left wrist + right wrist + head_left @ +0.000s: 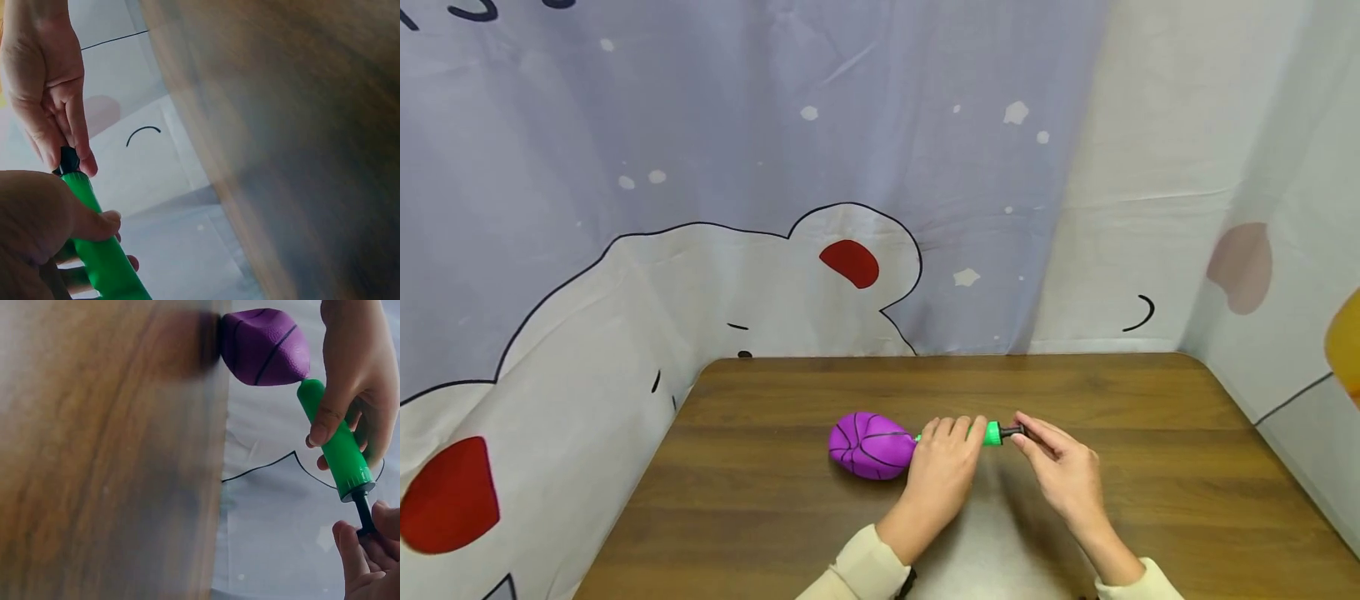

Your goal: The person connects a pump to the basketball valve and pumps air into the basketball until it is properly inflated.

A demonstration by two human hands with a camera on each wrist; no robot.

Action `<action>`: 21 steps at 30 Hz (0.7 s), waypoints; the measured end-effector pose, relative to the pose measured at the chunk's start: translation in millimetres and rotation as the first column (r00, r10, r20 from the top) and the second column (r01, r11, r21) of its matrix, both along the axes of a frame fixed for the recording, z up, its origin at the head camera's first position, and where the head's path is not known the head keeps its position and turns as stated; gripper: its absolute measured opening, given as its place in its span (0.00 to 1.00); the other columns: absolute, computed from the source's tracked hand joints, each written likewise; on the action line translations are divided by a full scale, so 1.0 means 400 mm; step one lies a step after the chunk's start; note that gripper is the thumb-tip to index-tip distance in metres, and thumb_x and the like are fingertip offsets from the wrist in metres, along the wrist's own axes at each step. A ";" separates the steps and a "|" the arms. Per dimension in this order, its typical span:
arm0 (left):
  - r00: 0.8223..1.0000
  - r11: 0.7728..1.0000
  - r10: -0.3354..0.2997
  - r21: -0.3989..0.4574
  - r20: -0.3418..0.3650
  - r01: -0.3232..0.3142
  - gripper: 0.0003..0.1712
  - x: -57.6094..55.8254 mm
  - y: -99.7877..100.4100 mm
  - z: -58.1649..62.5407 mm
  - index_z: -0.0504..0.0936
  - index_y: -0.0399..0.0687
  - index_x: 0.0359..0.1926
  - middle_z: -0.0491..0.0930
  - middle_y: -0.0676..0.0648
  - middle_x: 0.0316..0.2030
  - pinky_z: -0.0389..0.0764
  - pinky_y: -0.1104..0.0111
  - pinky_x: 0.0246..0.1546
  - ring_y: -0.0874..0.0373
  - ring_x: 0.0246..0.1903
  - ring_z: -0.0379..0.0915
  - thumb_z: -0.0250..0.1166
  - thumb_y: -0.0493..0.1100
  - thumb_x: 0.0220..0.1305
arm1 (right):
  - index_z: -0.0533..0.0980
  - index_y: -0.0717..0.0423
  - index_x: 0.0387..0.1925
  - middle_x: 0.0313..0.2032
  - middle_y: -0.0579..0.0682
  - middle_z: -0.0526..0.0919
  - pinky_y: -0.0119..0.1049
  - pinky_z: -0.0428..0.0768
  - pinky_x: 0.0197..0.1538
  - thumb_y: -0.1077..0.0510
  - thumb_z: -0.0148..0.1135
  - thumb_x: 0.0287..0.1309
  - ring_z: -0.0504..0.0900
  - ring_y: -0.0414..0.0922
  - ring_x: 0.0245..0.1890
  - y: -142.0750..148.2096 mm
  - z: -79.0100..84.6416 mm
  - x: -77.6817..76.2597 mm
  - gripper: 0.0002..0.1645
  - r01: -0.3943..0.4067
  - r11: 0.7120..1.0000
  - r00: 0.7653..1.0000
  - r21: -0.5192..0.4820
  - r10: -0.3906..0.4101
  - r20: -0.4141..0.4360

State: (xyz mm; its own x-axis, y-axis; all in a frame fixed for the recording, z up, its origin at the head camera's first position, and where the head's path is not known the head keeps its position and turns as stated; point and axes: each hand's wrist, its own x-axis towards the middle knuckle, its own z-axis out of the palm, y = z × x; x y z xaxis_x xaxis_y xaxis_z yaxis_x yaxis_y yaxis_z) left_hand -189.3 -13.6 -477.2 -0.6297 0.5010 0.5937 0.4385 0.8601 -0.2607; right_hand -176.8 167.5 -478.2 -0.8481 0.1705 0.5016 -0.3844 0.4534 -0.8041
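I'm watching the left hand [942, 467] gripping the green pump barrel [334, 440] while the right hand [1060, 468] is pinching its black plunger handle [365, 519] at 3 o'clock of the limp purple ball [871, 445] (mid-table), so I judge pumping is underway, calling next for a straight push.

Your left hand [946, 467] reaches forward, palm down, fingers curled in a wrapping grip, thumb underneath. Your right hand [1060, 468] sits just beside it, fingertips [359, 547] pinched together. Both forearms angle inward from cream sleeves [865, 571]; wrists low.
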 end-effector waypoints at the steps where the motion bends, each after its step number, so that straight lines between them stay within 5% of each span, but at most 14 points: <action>1: 1.000 1.000 0.000 0.001 -0.007 0.000 0.29 -0.002 0.000 -0.001 0.77 0.51 0.56 0.83 0.54 0.43 0.82 0.62 0.52 0.57 0.43 0.80 0.75 0.42 0.51 | 0.85 0.60 0.50 0.46 0.57 0.88 0.14 0.78 0.42 0.67 0.72 0.56 0.79 0.16 0.42 0.005 0.002 -0.001 0.18 0.018 1.000 1.000 0.013 -0.018 0.003; 5: 1.000 1.000 0.005 0.005 -0.030 -0.005 0.27 -0.012 0.000 -0.002 0.77 0.51 0.54 0.82 0.54 0.41 0.83 0.62 0.51 0.57 0.41 0.80 0.74 0.41 0.51 | 0.85 0.56 0.52 0.46 0.54 0.88 0.11 0.75 0.42 0.62 0.71 0.59 0.76 0.12 0.41 0.038 0.017 -0.003 0.18 0.118 0.992 0.990 0.054 -0.122 0.068; 11: 0.999 0.999 0.039 0.001 -0.028 -0.039 0.25 -0.021 0.005 -0.005 0.77 0.50 0.52 0.82 0.54 0.41 0.83 0.61 0.52 0.57 0.42 0.81 0.73 0.41 0.52 | 0.84 0.48 0.55 0.47 0.48 0.88 0.10 0.71 0.41 0.51 0.68 0.64 0.73 0.10 0.39 0.097 0.043 0.005 0.19 0.255 0.965 0.946 0.062 -0.263 0.192; 21: 0.988 0.989 0.146 -0.044 0.046 -0.144 0.19 -0.026 0.041 0.002 0.77 0.51 0.52 0.82 0.53 0.41 0.81 0.56 0.56 0.54 0.42 0.80 0.68 0.43 0.59 | 0.85 0.49 0.54 0.48 0.50 0.87 0.08 0.71 0.40 0.51 0.68 0.65 0.73 0.09 0.38 0.087 0.029 0.002 0.18 0.371 0.928 0.913 -0.023 -0.360 0.192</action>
